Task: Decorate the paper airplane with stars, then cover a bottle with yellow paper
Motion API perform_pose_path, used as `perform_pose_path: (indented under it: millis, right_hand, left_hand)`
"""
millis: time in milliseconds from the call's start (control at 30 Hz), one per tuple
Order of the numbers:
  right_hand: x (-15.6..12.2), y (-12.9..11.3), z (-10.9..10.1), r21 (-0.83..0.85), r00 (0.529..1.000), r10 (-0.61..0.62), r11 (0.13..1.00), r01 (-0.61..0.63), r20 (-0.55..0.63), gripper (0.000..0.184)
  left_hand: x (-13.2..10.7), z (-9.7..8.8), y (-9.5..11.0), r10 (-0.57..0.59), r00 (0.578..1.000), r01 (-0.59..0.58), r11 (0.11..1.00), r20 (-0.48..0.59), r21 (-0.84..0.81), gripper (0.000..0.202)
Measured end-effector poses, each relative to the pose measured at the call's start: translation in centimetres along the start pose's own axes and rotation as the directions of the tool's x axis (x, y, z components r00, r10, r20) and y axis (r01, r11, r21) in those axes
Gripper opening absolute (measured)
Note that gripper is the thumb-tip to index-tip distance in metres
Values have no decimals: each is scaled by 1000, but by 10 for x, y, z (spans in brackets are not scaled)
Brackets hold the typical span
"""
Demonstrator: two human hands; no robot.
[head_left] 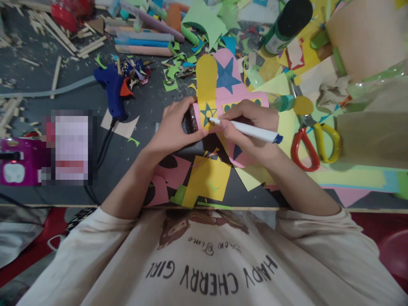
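Note:
In the head view a pink and yellow paper craft [229,59] lies before me, with dark blue stars and a rounded yellow strip [206,80]. My left hand [175,125] is curled round its left side, thumb and fingers pressing near a dark brown edge [192,118]. My right hand [250,125] grips a white marker [251,129] with a blue end. The marker's tip touches the yellow part at a dark star [208,112] outlined there. The undersides of the craft are hidden by my hands.
A blue glue gun [113,91] lies left, its cord trailing down. Scissors [312,140] with red and yellow handles rest right. Markers [145,40], paper scraps [207,180], wooden sticks [57,34] and a dark green bottle [287,27] crowd the table.

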State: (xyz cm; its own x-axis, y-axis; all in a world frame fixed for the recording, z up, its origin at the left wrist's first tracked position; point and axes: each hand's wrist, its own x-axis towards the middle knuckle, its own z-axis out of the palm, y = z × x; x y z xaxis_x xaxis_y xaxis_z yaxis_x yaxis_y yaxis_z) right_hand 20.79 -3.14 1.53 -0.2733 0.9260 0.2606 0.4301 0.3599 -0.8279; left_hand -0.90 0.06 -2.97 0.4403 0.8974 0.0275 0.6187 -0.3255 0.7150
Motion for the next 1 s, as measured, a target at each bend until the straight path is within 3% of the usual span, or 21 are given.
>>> perform_pose_path:
  millis: [300,667,1000]
  right_hand:
    - [1,-3,-2,-19,996,-71,997,72,55,26]
    - [1,-2,-1,-84,998,-57,995,55,-21,25]
    - [0,-2,-3,-84,998,-69,994,70,10,32]
  left_hand:
    - [0,-1,2,2,1000,-2,1000,-2,0,67]
    - [0,0,2,3,1000,-3,1000,-3,-16,68]
    - [0,-1,2,-3,1000,3,1000,-1,0,69]
